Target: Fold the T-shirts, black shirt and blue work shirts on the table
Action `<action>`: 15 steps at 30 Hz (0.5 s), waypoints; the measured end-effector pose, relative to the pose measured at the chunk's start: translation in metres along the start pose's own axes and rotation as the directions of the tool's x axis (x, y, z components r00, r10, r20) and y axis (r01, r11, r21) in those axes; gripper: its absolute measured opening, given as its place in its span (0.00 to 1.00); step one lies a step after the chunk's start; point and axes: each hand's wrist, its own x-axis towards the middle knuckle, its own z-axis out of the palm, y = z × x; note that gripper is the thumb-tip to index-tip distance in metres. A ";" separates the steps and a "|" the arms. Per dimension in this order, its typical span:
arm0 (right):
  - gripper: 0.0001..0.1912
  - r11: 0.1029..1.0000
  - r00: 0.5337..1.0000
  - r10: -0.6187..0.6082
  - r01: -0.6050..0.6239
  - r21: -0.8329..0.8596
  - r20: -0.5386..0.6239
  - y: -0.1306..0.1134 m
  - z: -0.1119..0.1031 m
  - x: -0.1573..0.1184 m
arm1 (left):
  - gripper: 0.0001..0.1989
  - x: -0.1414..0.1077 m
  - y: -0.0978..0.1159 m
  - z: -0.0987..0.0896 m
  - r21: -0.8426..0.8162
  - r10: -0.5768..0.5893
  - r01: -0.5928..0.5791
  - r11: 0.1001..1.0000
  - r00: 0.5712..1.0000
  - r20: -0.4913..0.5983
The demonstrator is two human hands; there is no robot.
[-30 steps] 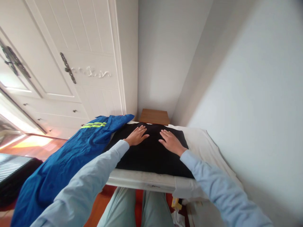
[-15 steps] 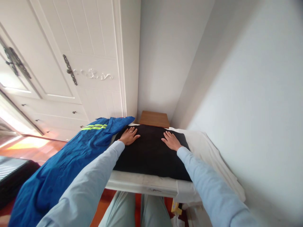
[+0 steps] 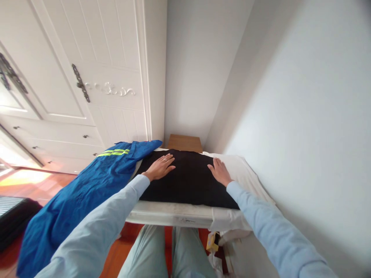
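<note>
A black cloth (image 3: 188,185) lies spread flat across the white-covered table (image 3: 171,214) in front of me. My left hand (image 3: 160,166), with a ring on one finger, is over the cloth's left part, palm down and fingers stretched out. At the cloth's right edge is my right hand (image 3: 220,172), also palm down with its fingers extended and the thumb apart. Neither hand grips anything. Whether the palms press on the fabric or hover just above it, I cannot tell.
Blue workwear with yellow reflective stripes (image 3: 84,193) drapes over the left side. A white cloth (image 3: 240,166) covers the right end. Beyond stands a brown wooden piece (image 3: 185,143). A white wardrobe (image 3: 116,58) rises at left; a wall (image 3: 304,116) bounds the right. A black case (image 3: 17,220) sits on the floor.
My right hand has shifted right to the black cloth's edge. My left hand has moved slightly right over the cloth. The view has turned a little.
</note>
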 end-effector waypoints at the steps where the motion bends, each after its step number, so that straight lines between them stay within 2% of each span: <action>1: 0.42 0.998 0.998 -0.062 0.063 0.023 -0.012 -0.012 0.000 -0.008 | 0.34 -0.002 0.016 0.003 0.006 0.043 -0.044 0.999 0.999 0.025; 4: 0.42 0.958 0.958 -0.283 0.281 0.052 0.041 -0.043 0.004 -0.037 | 0.34 -0.015 0.058 0.016 0.013 0.128 -0.132 0.991 0.978 0.164; 5: 0.42 0.944 0.942 -0.330 0.328 0.046 0.062 -0.048 0.005 -0.047 | 0.35 -0.021 0.067 0.020 0.009 0.145 -0.150 0.989 0.966 0.215; 7: 0.41 0.937 0.932 -0.348 0.347 0.026 0.099 -0.047 0.006 -0.061 | 0.35 -0.034 0.076 0.025 0.006 0.158 -0.167 0.986 0.945 0.286; 10: 0.40 0.966 0.958 -0.255 0.258 -0.008 0.134 -0.020 0.005 -0.071 | 0.36 -0.052 0.070 0.023 0.015 0.144 -0.156 0.988 0.939 0.311; 15: 0.39 0.989 0.984 -0.132 0.139 -0.048 0.120 0.038 -0.001 -0.084 | 0.36 -0.078 0.042 0.008 0.056 0.052 -0.070 0.996 0.959 0.278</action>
